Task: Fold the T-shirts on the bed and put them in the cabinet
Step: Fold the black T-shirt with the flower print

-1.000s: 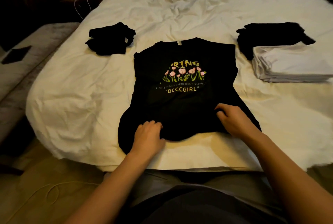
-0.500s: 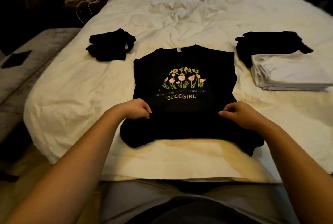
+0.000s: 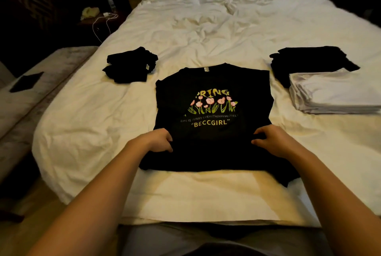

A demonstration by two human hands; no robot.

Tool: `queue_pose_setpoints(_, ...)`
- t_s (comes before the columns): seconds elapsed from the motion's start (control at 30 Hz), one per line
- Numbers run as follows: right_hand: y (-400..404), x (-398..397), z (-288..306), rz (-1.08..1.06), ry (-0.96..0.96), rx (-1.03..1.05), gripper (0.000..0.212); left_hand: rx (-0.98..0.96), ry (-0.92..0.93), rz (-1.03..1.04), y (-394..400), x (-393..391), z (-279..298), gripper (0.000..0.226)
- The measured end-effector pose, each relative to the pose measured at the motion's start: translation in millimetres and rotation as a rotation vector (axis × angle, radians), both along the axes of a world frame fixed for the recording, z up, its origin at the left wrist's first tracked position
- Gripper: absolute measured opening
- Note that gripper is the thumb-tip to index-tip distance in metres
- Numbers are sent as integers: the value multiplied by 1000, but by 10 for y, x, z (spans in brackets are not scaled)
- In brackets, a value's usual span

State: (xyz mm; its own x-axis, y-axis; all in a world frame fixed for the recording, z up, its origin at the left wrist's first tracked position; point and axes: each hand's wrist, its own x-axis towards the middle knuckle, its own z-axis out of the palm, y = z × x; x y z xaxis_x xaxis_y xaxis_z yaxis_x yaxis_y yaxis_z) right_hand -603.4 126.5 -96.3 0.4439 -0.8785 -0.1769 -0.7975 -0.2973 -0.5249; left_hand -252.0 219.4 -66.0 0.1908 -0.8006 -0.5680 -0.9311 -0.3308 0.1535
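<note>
From the head camera, we look down on a white bed [image 3: 206, 35] where a black printed T-shirt [image 3: 212, 82] lies face up, collar away from us, its sides already turned in and its flower graphic uppermost. Our left hand [image 3: 158, 140] and right hand [image 3: 274, 140] each pinch a fold of the shirt's cloth just below the lettering, fingers curled on the fabric, one at either edge. The lower part of the shirt is bunched up toward us, near the foot of the bed.

To the left, well apart from the shirt, sits a small heap of black garments [image 3: 131, 65]. To the right, a black folded pile [image 3: 309, 60] lies beside and partly under a stack of white folded shirts [image 3: 334, 95]. A grey bench [image 3: 31, 99] runs along the left side of the bed, with a dark flat object [image 3: 26, 81] on it. No cabinet is in view.

We judge the step in hand to be the crosswise fold, bottom half up to the collar. To do it well, we should keep both pinches level and equally far from the hem, lift the cloth just clear of the bed, carry it forward in one even motion, and lay the hem square on the shoulders. An uneven pull would skew the edges and wrinkle the print; a flat hand afterwards would settle the crease.
</note>
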Motion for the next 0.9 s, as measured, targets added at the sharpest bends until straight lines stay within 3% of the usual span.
queue_pose_setpoints(0.17,-90,139,42,-154,-151,-212,19,-161,-204,27,-172,208,95,34)
queue_pose_setpoints(0.33,-202,172,77,-129,-4,-22,42,-222,-392,-23,-280,85,3,30)
queue_pose_setpoints(0.47,-229,154,76,-111,158,20,22,-251,-314,-137,-311,-202,-199,42)
queue_pose_setpoints(0.6,-202,113,115,-109,254,102,31,-322,-233,-248,-334,-379,-452,54)
queue_pose_setpoints(0.7,-191,69,156,-54,294,124,22,-339,-164,-240,-346,-369,-562,49)
queue_pose_setpoints(0.77,-218,25,185,-49,306,65,16,-392,-138,-240,-345,-341,-594,46)
queue_pose_setpoints(0.9,-381,24,250,-141,341,-153,27,-540,-140,-258,-347,-282,-581,41)
